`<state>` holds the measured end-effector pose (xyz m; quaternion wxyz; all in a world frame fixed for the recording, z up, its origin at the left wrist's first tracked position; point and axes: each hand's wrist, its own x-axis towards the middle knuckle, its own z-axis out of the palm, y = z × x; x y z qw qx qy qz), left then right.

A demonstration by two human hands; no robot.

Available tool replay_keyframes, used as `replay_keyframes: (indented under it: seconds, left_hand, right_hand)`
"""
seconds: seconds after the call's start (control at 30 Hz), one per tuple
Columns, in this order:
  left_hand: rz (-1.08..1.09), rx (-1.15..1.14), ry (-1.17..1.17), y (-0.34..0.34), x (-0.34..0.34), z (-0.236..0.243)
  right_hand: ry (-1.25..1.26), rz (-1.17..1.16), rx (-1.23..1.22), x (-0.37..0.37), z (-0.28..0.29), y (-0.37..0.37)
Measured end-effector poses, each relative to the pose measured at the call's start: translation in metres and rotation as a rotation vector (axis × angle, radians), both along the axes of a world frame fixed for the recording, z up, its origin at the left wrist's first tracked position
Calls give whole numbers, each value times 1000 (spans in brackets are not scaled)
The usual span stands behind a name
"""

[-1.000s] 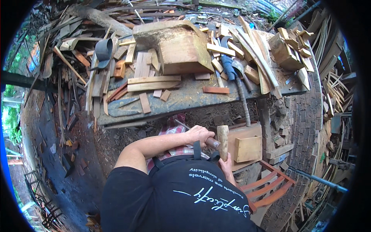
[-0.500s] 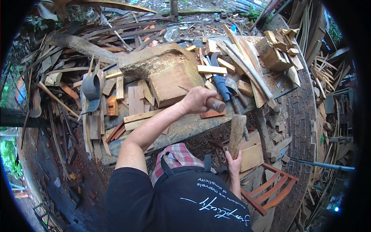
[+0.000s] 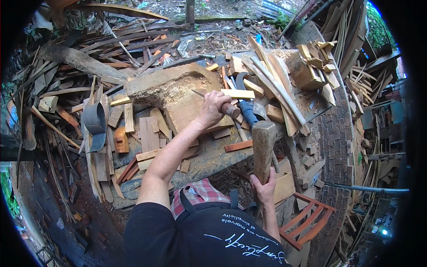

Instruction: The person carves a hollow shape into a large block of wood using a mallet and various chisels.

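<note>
Over a large hollowed wood block (image 3: 180, 118) on the workbench (image 3: 209, 155), my left hand (image 3: 212, 109) is closed on a chisel with a round wooden handle (image 3: 230, 110). Its thin metal blade points up-left to the rough carved part of the block; whether the tip touches is unclear. Below and to the right, my right hand (image 3: 264, 187) grips a heavy wooden mallet (image 3: 263, 147), its head up, beside the bench's front edge. A dark curved tool wrapped in blue (image 3: 247, 113) lies just behind the mallet, among loose offcuts.
Long pale strips (image 3: 280, 89) and a piece-topped wood block (image 3: 307, 73) crowd the bench's right end. A bent grey piece (image 3: 93, 124) lies at the left. A slatted red-brown wooden piece (image 3: 307, 220) stands low right, near a brick edge (image 3: 338, 147). Scrap piles (image 3: 66, 89) surround the bench.
My left hand has risen from near my waist, over the bench to the block, with the chisel. My right hand has moved the mallet slightly forward. The head view has shifted.
</note>
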<state>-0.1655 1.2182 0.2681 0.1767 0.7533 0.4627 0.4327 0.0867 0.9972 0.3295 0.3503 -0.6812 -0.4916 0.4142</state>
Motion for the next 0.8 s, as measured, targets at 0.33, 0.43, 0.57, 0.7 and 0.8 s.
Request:
replay_keyframes:
  seconds: [0.33, 0.43, 0.57, 0.7, 0.8]
  left_hand:
    - [183, 115, -343, 11, 3, -4]
    - [234, 136, -415, 14, 4, 1]
    - [282, 159, -446, 23, -2, -3]
    - [321, 189, -442, 31, -1, -12]
    - [320, 182, -429, 32, -1, -12]
  right_hand:
    - [-79, 71, 147, -28, 33, 35]
    - [-131, 114, 204, -18, 32, 45]
    - [-145, 169, 249, -27, 46, 58]
    - [-202, 192, 246, -31, 50, 65]
    - [-213, 188, 205, -39, 63, 72]
